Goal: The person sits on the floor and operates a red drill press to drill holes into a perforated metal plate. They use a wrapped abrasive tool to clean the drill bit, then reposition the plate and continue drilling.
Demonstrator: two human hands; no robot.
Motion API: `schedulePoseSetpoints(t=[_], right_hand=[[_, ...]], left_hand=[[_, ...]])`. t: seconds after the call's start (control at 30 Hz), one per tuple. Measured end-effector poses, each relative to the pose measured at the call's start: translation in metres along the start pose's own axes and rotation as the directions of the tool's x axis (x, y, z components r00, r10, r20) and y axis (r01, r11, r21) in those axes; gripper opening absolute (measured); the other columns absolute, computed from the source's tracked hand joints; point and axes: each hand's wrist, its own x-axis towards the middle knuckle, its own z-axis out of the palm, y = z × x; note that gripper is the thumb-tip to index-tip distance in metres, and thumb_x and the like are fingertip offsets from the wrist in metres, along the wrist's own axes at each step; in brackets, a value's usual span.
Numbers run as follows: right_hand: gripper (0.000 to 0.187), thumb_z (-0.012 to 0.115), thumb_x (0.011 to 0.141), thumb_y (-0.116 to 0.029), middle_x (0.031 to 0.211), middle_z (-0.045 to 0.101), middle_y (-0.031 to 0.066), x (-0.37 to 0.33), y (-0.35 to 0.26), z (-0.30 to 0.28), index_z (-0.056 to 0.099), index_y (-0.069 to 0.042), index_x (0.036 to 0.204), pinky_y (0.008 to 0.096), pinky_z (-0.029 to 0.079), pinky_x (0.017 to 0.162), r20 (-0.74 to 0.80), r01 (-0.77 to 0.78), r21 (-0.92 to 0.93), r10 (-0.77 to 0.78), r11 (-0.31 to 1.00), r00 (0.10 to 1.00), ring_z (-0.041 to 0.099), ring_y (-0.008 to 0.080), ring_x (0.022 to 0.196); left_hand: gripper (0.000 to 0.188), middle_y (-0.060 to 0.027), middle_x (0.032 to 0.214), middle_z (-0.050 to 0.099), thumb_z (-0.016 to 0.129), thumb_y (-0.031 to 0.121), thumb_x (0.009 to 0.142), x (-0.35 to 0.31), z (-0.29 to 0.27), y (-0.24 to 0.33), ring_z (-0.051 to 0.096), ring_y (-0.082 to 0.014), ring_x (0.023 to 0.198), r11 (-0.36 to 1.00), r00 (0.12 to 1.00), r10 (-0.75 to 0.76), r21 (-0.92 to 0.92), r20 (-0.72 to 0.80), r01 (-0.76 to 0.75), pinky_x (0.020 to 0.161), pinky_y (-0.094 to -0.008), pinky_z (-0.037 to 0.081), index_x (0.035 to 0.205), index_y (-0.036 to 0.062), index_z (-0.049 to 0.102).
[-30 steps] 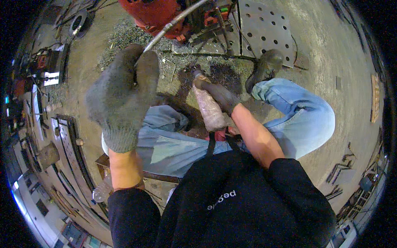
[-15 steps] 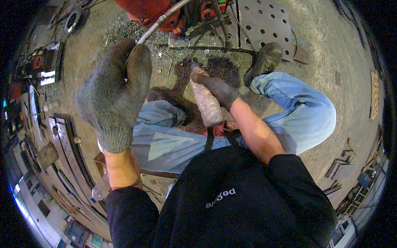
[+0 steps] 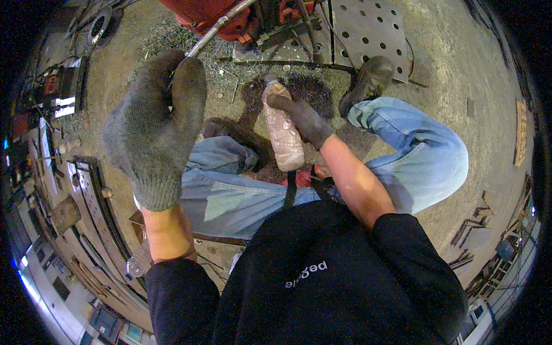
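A: Where is the clear, crumpled plastic bottle with brownish contents (image 3: 283, 135); and how is it held?

B: Between the person's knees, above the ground, its neck pointing away from the body; the right hand (image 3: 302, 119), in a dark knitted glove, wraps its upper half, thumb laid across the near face.

A: And the left hand (image 3: 154, 132), in the grey knitted glove?

B: Raised; thumb and fingers pinch one end of a slim silvery metal rod (image 3: 217, 30); it slants up past the bulky red machine (image 3: 201, 16), though I cannot tell whether they touch.

A: What might go wrong?

B: The bottle's thin wall looks soft, so a hard squeeze could buckle it and push liquid out at the neck; whether a cap is on, I cannot tell; a slick glove might also let it slide.

A: And the rod?

B: Pinched near one end, it could swivel if its far part knocked something; a spill, meanwhile, might wet the dark work boot (image 3: 371, 85) or the littered ground (image 3: 230, 92).
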Motion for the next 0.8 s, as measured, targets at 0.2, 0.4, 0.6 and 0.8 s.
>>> schedulePoseSetpoints(t=[0.2, 0.4, 0.6, 0.8], right_hand=[[0.057, 0.075, 0.082, -0.055, 0.093, 0.068, 0.0042, 0.015, 0.022, -0.004, 0.069, -0.005, 0.109, 0.0317, 0.051, 0.075, -0.009, -0.069, 0.013, 0.069, 0.998, 0.998, 0.063, 0.0152, 0.079], [0.056, 0.075, 0.081, -0.058, 0.086, 0.065, 0.0028, 0.007, 0.01, 0.0, 0.068, -0.007, 0.102, 0.0307, 0.05, 0.07, 0.005, -0.063, 0.111, 0.062, 0.992, 0.998, 0.06, 0.0138, 0.071], [0.076, 0.064, 0.081, -0.071, 0.113, 0.068, 0.0143, 0.0, 0.003, -0.006, 0.067, -0.006, 0.12, 0.0371, 0.047, 0.092, 0.015, -0.145, -0.121, 0.148, 0.982, 0.989, 0.064, 0.0255, 0.101], [0.067, 0.076, 0.08, -0.054, 0.106, 0.069, 0.0106, -0.001, 0.003, -0.001, 0.065, -0.002, 0.121, 0.0357, 0.051, 0.087, -0.053, -0.096, -0.033, 0.094, 0.995, 0.994, 0.065, 0.0199, 0.094]], left_hand=[[0.024, -0.0068, 0.072, 0.071, 0.074, 0.039, 0.088, 0.004, -0.007, 0.008, 0.068, -0.0206, 0.06, 0.997, 0.999, 0.037, 0.065, 0.026, -0.039, 0.056, -0.0324, 0.051, 0.097, 0.0164, 0.075], [0.024, -0.0064, 0.073, 0.071, 0.073, 0.039, 0.088, 0.002, -0.006, 0.004, 0.069, -0.0212, 0.061, 0.997, 0.999, 0.042, 0.068, 0.017, -0.043, 0.057, -0.0329, 0.052, 0.098, 0.0172, 0.075], [0.024, -0.0057, 0.073, 0.072, 0.073, 0.04, 0.088, 0.001, -0.001, -0.001, 0.069, -0.0209, 0.062, 1.0, 1.0, 0.019, 0.018, 0.018, -0.02, 0.058, -0.0332, 0.052, 0.097, 0.0173, 0.075], [0.024, -0.0059, 0.074, 0.072, 0.073, 0.041, 0.088, 0.0, 0.002, -0.006, 0.069, -0.0218, 0.062, 1.0, 1.0, 0.007, -0.02, 0.01, -0.007, 0.058, -0.0333, 0.052, 0.096, 0.0181, 0.075]])
